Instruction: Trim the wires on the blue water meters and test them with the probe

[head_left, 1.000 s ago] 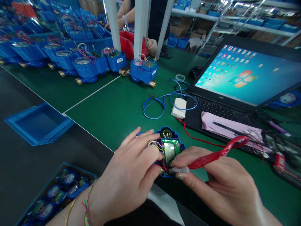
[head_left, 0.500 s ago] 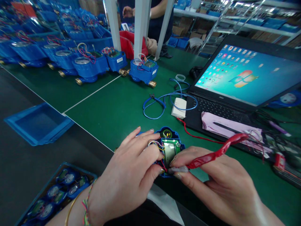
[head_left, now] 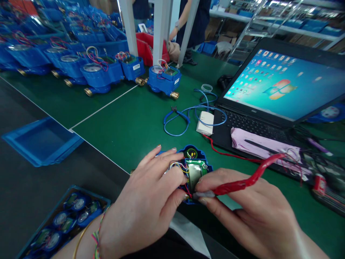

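Observation:
A blue water meter point(head_left: 202, 155) with its cover off lies on the green table, showing a green circuit board, a small display point(head_left: 194, 173) and thin coloured wires point(head_left: 178, 164). My left hand point(head_left: 153, 192) is laid over its left side and grips it, thumb and index finger by the wires. Between the thumb and fingers of my right hand point(head_left: 250, 207) is the grey end of a red-wrapped cable point(head_left: 242, 185). That grey tip touches the lower edge of the board. My fingers hide much of the meter and the exact contact.
A laptop point(head_left: 283, 86) stands at the right, with pink paper point(head_left: 264, 144) on it. A white box point(head_left: 205, 122) and blue cable point(head_left: 176, 135) lie beyond the meter. Many blue meters point(head_left: 99, 73) stand back left. A crate point(head_left: 72, 189) of meters sits lower left. Another person's arm point(head_left: 183, 18) shows behind.
Both my hands stay nearly still on the meter and cable. The red-wrapped cable shifts slightly. In the background, the other person's arm has moved down toward the red bin.

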A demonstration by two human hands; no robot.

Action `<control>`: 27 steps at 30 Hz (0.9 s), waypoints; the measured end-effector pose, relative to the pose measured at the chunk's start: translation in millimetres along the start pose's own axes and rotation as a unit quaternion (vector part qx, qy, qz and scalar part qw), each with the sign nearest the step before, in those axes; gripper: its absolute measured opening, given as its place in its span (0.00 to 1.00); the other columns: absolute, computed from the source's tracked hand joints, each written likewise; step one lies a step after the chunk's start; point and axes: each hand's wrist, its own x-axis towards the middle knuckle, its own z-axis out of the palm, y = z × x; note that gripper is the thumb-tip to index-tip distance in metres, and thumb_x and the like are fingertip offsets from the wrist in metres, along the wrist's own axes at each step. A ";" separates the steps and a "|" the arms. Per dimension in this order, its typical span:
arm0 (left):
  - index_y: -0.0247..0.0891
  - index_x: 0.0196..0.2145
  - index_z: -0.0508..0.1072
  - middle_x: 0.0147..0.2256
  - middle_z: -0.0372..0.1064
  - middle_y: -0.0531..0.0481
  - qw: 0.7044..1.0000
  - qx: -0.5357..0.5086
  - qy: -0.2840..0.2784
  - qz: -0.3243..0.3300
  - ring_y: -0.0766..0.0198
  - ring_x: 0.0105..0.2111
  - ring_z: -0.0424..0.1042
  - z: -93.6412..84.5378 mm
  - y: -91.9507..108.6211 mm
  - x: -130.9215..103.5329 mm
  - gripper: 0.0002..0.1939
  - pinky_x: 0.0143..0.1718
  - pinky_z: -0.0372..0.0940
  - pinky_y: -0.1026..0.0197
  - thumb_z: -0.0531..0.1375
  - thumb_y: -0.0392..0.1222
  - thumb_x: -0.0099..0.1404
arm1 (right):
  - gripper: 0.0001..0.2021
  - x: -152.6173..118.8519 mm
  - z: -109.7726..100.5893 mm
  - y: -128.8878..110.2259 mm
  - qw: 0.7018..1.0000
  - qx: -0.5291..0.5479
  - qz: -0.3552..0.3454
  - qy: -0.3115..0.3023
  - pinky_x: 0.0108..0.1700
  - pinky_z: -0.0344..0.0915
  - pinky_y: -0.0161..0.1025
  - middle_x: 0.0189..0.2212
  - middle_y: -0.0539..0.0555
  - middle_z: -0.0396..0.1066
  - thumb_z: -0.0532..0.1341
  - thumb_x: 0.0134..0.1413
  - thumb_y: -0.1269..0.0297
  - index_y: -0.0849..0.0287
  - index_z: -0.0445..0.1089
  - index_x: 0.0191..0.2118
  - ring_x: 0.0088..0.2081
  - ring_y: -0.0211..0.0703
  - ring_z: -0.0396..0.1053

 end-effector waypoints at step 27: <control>0.40 0.42 0.67 0.53 0.63 0.51 0.999 0.009 0.031 0.003 0.65 0.57 0.57 -0.3 0.6 2.1 0.09 0.64 0.44 0.55 0.51 0.34 0.67 | 0.08 -13.9 7.2 -0.1 0.998 -0.060 -0.015 -0.031 0.32 0.72 0.33 0.32 0.53 0.75 0.58 0.55 0.76 0.60 0.68 0.39 0.31 0.40 0.74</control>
